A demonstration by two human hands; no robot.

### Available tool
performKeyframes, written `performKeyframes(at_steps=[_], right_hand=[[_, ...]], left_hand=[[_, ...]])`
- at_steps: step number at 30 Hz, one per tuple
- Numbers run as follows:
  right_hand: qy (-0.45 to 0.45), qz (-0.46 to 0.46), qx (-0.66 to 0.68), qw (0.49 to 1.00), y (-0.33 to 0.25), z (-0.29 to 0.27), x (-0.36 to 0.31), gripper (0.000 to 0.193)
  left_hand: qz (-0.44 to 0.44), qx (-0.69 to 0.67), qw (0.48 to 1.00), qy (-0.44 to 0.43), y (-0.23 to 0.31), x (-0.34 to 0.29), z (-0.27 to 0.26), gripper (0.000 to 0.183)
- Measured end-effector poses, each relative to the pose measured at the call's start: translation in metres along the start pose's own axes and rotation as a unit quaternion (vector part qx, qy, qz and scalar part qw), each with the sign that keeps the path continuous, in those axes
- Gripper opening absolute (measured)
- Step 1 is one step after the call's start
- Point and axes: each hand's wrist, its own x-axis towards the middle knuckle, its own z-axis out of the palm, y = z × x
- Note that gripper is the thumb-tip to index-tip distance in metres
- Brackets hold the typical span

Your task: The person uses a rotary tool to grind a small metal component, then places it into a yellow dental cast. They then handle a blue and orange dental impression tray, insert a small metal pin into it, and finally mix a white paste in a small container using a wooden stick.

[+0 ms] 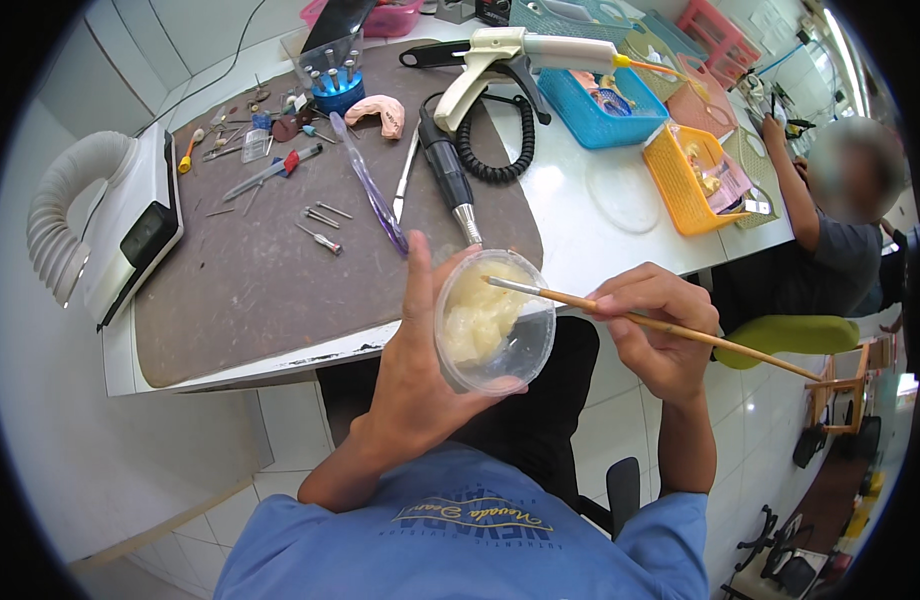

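My left hand (410,350) is wrapped round a clear round plastic tub (533,350), tilted so its mouth faces me. Inside it lies a pale yellow, jelly-like paste (477,322). Between the thumb and fingers of my right hand (664,326) is a thin wooden paintbrush (570,299). Its bristle end is over the tub's mouth, by the paste; whether it touches the paste I cannot tell. Both hands are in front of the table's near edge. Just beyond the tub, the metal tip of a dark rotary handpiece (443,160) lies on the brown mat.
The brown mat (240,320) carries a pink dental cast (377,115), burs and small tools. A white dispensing gun (490,75) lies behind. Blue (605,120) and orange baskets (680,190) stand right; a white hose unit (140,230) is left. A co-worker (820,240) sits at far right.
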Motion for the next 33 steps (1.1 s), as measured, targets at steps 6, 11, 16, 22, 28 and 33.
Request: performKeyframes(at_steps=[6, 11, 16, 22, 28, 33], right_hand=[[-0.052, -0.014, -0.03, 0.998, 0.0, -0.006, 0.001, 0.013], [0.058, 0.066, 0.036, 0.995, -0.005, 0.006, -0.004, 0.01], [0.092, 0.13, 0.091, 0.983, -0.002, 0.019, -0.004, 0.012], [0.124, 0.161, 0.095, 0.975, -0.004, 0.015, -0.004, 0.014], [0.125, 0.143, 0.051, 0.98, -0.008, 0.017, -0.002, 0.014], [0.118, 0.051, 0.051, 0.99, -0.035, -0.017, -0.011, 0.015]], left_hand=[[0.002, -0.008, 1.0, 0.007, -0.003, -0.001, 0.0, 0.145], [-0.001, 0.003, 1.0, 0.005, -0.002, -0.001, 0.002, 0.147], [0.001, -0.001, 1.0, 0.007, -0.002, -0.002, 0.002, 0.145], [0.003, 0.006, 1.0, 0.007, 0.0, 0.0, 0.003, 0.144], [0.002, -0.002, 1.0, 0.02, 0.004, -0.002, -0.001, 0.143], [0.031, 0.038, 0.997, 0.057, 0.001, -0.006, -0.018, 0.143]])
